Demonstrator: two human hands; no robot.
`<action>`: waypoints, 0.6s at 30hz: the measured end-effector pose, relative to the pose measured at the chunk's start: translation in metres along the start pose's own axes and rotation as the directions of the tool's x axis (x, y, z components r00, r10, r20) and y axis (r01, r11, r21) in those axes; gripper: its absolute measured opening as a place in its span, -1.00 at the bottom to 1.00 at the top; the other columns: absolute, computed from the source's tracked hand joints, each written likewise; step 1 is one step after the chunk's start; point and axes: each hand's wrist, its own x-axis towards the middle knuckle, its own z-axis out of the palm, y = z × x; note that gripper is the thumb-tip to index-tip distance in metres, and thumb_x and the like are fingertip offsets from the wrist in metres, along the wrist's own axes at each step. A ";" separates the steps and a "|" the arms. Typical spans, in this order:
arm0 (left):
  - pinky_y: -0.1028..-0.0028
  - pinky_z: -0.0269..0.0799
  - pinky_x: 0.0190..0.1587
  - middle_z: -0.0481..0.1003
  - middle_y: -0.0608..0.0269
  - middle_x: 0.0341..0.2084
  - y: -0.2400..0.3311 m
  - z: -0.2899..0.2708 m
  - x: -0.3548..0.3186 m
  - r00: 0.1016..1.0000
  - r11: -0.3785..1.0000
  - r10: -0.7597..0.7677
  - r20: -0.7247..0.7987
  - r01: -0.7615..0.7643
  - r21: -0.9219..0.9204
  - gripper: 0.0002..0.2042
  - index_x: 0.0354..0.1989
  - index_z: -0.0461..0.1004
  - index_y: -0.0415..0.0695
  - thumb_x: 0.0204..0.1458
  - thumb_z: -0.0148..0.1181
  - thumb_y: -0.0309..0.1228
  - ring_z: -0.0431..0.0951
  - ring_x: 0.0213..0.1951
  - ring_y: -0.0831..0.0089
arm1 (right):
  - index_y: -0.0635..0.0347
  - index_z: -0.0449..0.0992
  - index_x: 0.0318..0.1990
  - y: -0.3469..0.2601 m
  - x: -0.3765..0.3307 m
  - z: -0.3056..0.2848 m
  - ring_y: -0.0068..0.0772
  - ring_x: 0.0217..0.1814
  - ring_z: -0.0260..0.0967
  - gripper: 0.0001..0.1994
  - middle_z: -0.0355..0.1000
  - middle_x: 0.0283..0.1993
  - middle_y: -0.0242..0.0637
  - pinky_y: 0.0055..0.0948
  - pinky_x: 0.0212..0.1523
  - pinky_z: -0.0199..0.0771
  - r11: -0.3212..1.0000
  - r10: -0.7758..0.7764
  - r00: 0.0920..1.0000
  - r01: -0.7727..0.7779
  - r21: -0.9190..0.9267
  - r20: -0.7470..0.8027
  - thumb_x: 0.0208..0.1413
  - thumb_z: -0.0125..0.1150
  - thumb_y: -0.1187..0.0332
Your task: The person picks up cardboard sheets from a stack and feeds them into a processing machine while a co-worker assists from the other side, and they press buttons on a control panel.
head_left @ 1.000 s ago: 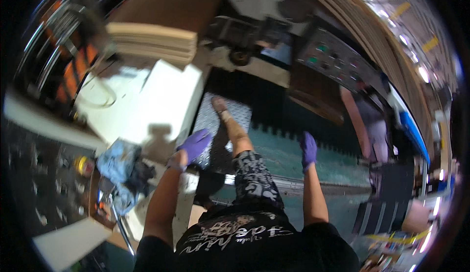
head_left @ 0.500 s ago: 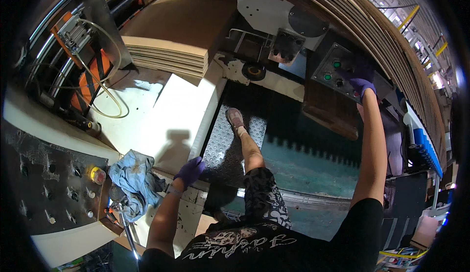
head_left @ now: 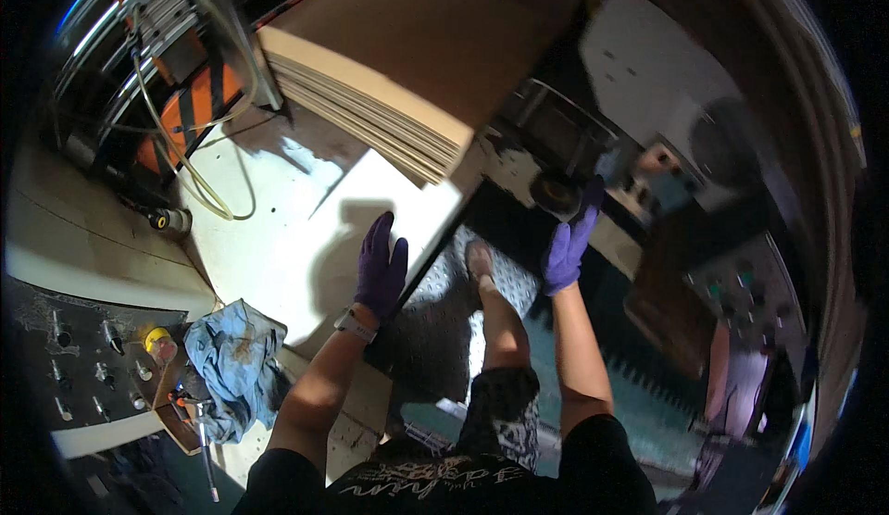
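My left hand (head_left: 381, 267), in a purple glove, hovers over the edge of the white work surface (head_left: 287, 270) with its fingers apart. Nothing is in it. My right hand (head_left: 571, 244), gloved the same way, is stretched out in the air above the dark gap in the floor, fingers extended and empty. Ahead of both hands lies a stack of brown cardboard sheets (head_left: 370, 112), its near corner overhanging the white surface. Neither hand touches the stack.
A blue rag (head_left: 236, 357) lies at the lower left beside a hammer-like tool (head_left: 206, 445) and a yellow-capped container (head_left: 160, 344). A button panel (head_left: 750, 293) is at the right. Beneath me is a metal tread plate (head_left: 509, 274). A pale hose (head_left: 199, 186) loops at the left.
My right hand has left the button panel and swung left toward the middle. My left hand has risen forward, fingers spreading. The view has turned to the left.
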 end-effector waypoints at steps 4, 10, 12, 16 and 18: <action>0.12 -0.02 0.32 0.15 -0.16 0.22 -0.016 0.029 0.078 0.924 0.977 0.210 -0.320 -0.193 0.085 -0.46 0.26 0.11 -0.31 0.10 0.01 -0.38 0.13 0.27 -0.05 | 0.29 0.30 0.08 0.065 0.004 0.160 -0.34 0.08 0.27 -0.60 0.31 0.10 -0.24 -0.38 0.14 0.29 0.712 0.627 0.779 -0.567 0.414 -0.012 0.24 -0.14 0.18; -0.09 -0.22 0.32 -0.04 -0.33 0.29 -0.026 0.057 0.166 0.823 0.910 0.415 -0.387 -0.386 0.152 -0.26 0.29 -0.03 -0.43 0.01 0.03 -0.21 -0.09 0.32 -0.25 | 0.28 0.25 0.20 0.055 0.029 0.203 -0.31 0.23 0.25 -0.55 0.27 0.22 -0.17 -0.35 0.19 0.28 0.481 0.435 0.748 -0.663 0.573 0.501 0.26 -0.14 0.19; -0.15 -0.35 0.33 -0.16 -0.35 0.33 -0.048 0.077 0.172 0.802 0.932 0.361 -0.476 -0.318 0.173 -0.15 0.33 -0.12 -0.41 0.08 -0.16 0.09 -0.21 0.36 -0.26 | 0.30 0.27 0.19 0.054 0.018 0.206 -0.28 0.23 0.25 -0.56 0.27 0.22 -0.15 -0.31 0.19 0.27 0.849 0.233 0.880 -0.391 0.355 0.413 0.22 -0.04 0.25; -0.14 -0.35 0.33 -0.17 -0.34 0.33 -0.002 0.078 0.199 0.784 0.922 0.376 -0.493 -0.370 0.114 -0.13 0.35 -0.14 -0.38 0.08 -0.19 0.15 -0.20 0.36 -0.24 | 0.22 0.17 0.29 0.126 -0.003 0.198 -0.24 0.28 0.21 -0.54 0.19 0.30 -0.11 -0.25 0.26 0.23 0.941 0.190 0.905 -0.278 0.191 0.381 0.24 -0.04 0.36; -0.13 -0.32 0.31 -0.11 -0.35 0.31 0.021 0.052 0.215 0.799 0.930 0.360 -0.481 -0.350 0.114 -0.10 0.34 -0.11 -0.38 0.06 -0.19 0.19 -0.12 0.33 -0.22 | 0.31 0.30 0.17 0.057 0.053 0.176 -0.23 0.15 0.34 -0.55 0.34 0.15 -0.12 -0.29 0.12 0.39 0.320 0.366 0.810 -0.572 0.756 0.458 0.25 -0.04 0.19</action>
